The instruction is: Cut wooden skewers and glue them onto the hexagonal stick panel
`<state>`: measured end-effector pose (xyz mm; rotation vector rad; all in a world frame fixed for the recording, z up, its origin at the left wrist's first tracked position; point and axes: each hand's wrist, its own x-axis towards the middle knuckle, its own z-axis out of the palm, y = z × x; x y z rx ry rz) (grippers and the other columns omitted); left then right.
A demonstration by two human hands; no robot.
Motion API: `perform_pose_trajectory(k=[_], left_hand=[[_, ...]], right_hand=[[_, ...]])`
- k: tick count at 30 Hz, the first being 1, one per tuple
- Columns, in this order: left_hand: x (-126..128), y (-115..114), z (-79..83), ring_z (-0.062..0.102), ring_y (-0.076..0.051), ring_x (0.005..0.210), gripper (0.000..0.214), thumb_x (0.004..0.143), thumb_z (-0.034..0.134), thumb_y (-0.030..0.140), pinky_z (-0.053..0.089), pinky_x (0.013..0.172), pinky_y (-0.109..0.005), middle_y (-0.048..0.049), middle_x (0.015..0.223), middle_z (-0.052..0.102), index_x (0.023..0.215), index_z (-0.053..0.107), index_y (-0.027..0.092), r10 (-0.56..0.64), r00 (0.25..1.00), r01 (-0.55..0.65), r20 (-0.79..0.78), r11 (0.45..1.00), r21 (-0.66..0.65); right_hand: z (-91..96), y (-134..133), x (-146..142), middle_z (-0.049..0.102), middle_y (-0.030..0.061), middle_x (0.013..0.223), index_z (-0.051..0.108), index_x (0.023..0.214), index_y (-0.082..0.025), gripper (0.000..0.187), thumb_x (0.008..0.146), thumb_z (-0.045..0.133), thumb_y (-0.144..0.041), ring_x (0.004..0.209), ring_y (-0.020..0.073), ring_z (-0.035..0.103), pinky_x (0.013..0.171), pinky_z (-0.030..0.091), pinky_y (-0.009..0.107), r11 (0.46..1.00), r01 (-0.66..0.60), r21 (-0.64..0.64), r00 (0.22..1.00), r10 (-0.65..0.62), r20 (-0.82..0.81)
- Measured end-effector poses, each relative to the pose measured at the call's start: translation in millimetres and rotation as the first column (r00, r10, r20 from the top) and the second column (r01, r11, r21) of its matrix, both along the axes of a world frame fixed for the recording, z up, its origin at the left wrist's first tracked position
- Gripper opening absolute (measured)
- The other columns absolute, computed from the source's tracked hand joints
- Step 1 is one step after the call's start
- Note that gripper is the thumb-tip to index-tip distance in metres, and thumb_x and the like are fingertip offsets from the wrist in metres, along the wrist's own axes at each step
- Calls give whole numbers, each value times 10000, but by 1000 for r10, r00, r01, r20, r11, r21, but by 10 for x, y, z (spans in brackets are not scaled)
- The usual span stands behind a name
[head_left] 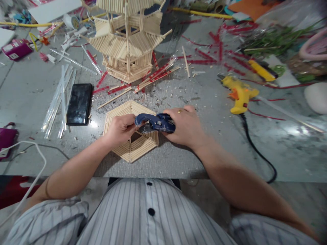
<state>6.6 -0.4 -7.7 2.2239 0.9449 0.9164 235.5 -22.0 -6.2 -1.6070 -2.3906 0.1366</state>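
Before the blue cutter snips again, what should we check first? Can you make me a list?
1. Right hand wraps the blue cutter firmly: ok.
2. Left hand fingers are away from the cutter's tip: not ok, they sit right at it.
3. A stick is in the cutter's mouth: cannot tell, the hands hide it.
4. The hexagon stick piece lies flat on the table: ok.
5. The yellow glue gun is out of the hands' way: ok, it lies off to the right.
6. The phone is away from the work: ok, it lies to the left.
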Motion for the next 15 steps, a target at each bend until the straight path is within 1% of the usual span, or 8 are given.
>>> perform_pose_trajectory(k=[3,6,15], left_hand=[[-4,-3,7,600,-99,587,211,837,559,183,434,523,-206,-18,627,631,627,556,169,-1,1000,1,-2,1000,-9],[-6,-7,15,595,-100,578,192,826,547,156,433,519,-206,-21,625,629,635,561,166,-2,1000,2,-11,1000,-1],[-4,-6,-3,599,-102,598,194,818,543,169,445,533,-207,-14,626,625,624,543,178,7,1000,-7,-20,1000,-15]], right_hand=[[-16,-2,3,684,98,843,576,980,-181,313,715,545,-345,817,274,634,802,331,395,1000,2,-19,1000,-1,11],[-27,-7,8,686,83,816,572,993,-183,337,690,559,-328,788,273,638,793,336,391,1000,-4,-27,1000,5,16],[-19,-11,-8,688,73,750,580,916,-192,284,694,533,-363,681,247,628,788,338,378,1000,10,-5,999,-10,49]])
